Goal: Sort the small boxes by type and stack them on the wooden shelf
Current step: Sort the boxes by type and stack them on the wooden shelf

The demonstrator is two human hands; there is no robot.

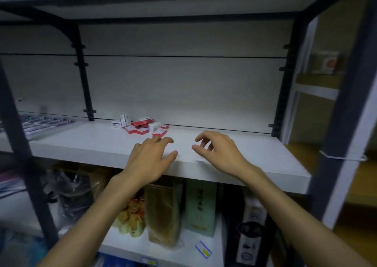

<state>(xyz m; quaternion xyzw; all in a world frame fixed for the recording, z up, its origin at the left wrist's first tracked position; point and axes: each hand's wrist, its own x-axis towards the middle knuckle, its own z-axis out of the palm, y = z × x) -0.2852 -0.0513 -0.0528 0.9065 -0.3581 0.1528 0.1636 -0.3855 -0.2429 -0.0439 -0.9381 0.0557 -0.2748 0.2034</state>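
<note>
The small boxes (140,126) lie jumbled, red and white mixed, at the back of the shelf (255,160). Just in front of that pile, the left hand (150,157) and right hand (219,149) hover with loosely spread fingers, holding nothing. Sorting looks unstarted; next, reach in and pick one type.

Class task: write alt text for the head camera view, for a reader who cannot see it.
Two bare hands, left hand and right hand, reach empty over a pale wooden shelf board toward a jumbled pile of small red and white cardboard boxes near the back panel. Bags and cartons stand on the shelf below.
</note>
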